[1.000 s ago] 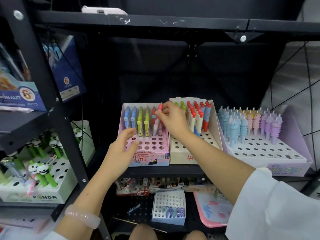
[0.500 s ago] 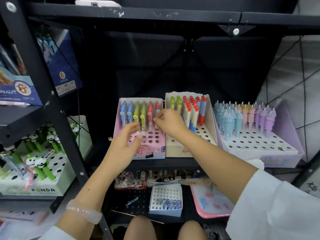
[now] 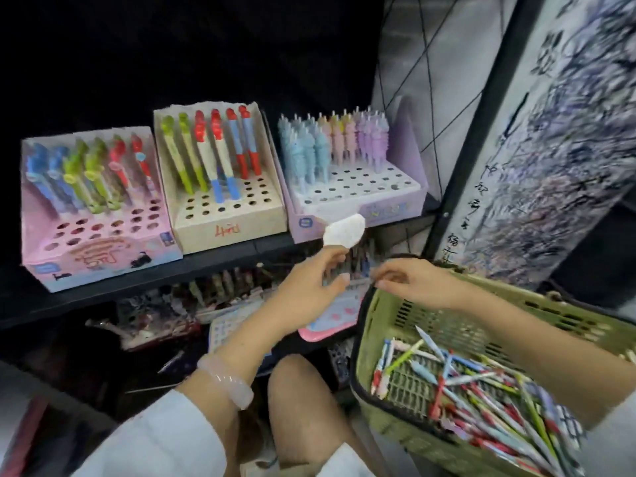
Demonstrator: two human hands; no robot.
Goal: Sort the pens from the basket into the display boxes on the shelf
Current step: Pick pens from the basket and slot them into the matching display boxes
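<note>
Head view: a person's left hand [image 3: 309, 290] pinched a small white object [image 3: 344, 230] below the lilac display box [image 3: 358, 204] at 12 o'clock, while the right hand [image 3: 413, 284] gripped the rim of the green basket [image 3: 385, 342] at 4 o'clock, loose pens [image 3: 481, 383] heaped inside. Pink [image 3: 96, 249] and beige [image 3: 230, 222] display boxes stood on the shelf [image 3: 213, 263] at 10 o'clock.

Both hands raised mid-air: left [image 3: 306, 290] pinching w/ fingertips, right [image 3: 416, 284] curled.
</note>
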